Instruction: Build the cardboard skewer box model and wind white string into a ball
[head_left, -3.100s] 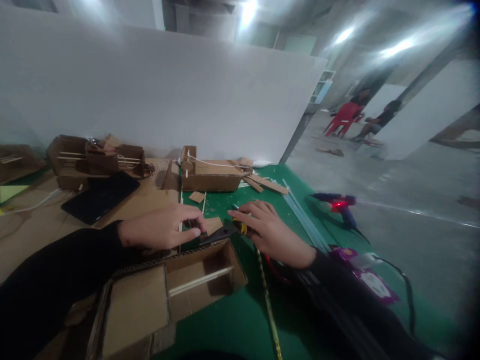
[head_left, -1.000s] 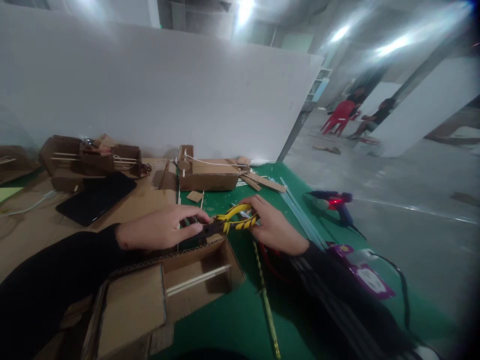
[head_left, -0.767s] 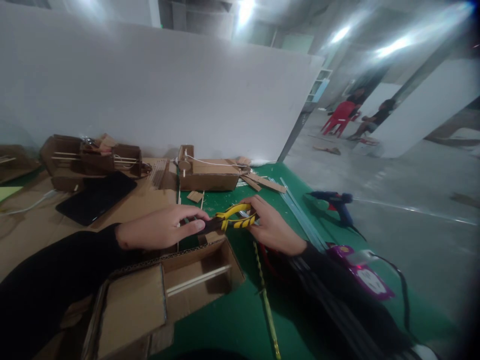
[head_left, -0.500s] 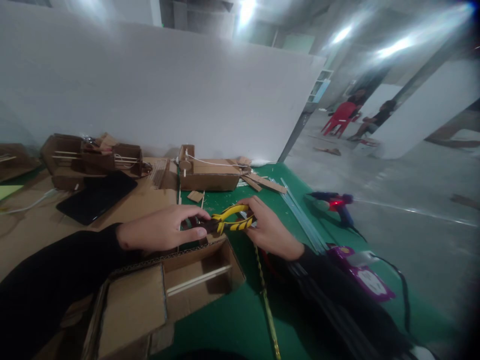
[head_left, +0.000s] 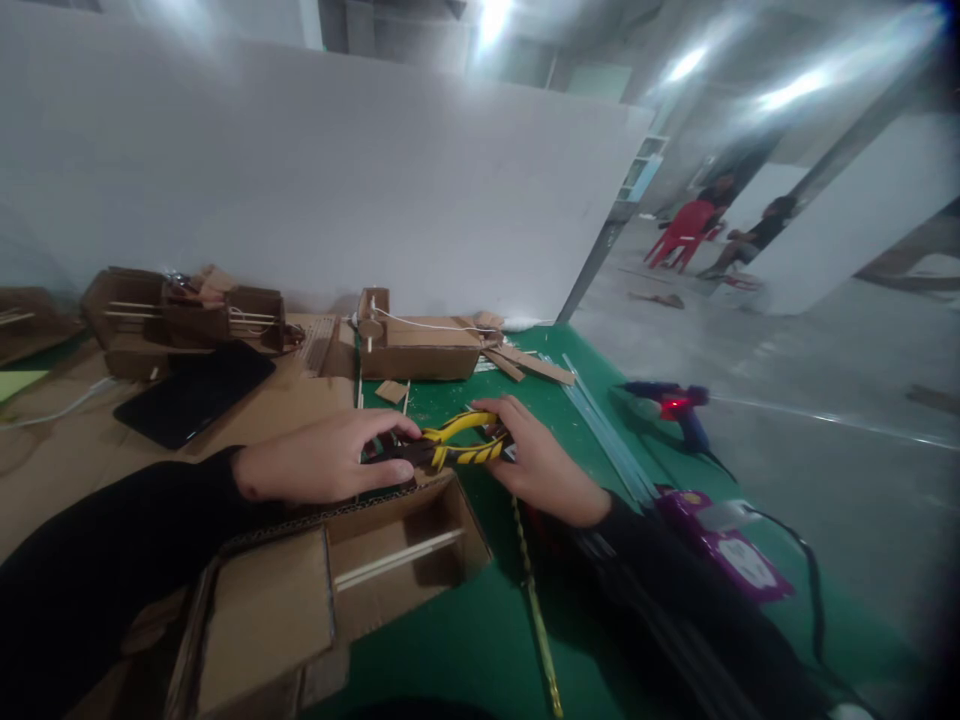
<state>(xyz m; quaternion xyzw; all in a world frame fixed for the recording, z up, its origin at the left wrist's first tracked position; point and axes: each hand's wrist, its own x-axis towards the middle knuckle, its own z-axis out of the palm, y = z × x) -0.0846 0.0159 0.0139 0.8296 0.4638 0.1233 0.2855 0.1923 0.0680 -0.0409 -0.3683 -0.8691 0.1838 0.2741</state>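
Observation:
Pliers with yellow-and-black handles (head_left: 459,424) lie level between my two hands, above the green table. My right hand (head_left: 544,470) is closed round the handle ends, the handles spread apart. My left hand (head_left: 319,468) has its thumb and fingers about the dark jaws, which it partly hides; whether a small piece sits in the jaws cannot be seen. Just below is an open cardboard box (head_left: 259,610) with two thin wooden sticks (head_left: 401,560) across its compartment. A thin, twisted yellowish rod (head_left: 536,615) runs down the table beside it.
Another cardboard box (head_left: 424,362) with a white cord stands behind my hands. A black tablet-like slab (head_left: 195,395) lies left. To the right are clear glue sticks (head_left: 607,430), a blue glue gun (head_left: 684,410) with a red light, and a purple packet (head_left: 735,550). People sit far back.
My right hand and the pliers' handles have shifted very slightly. My left hand stays at the jaws, and the boxes have not moved.

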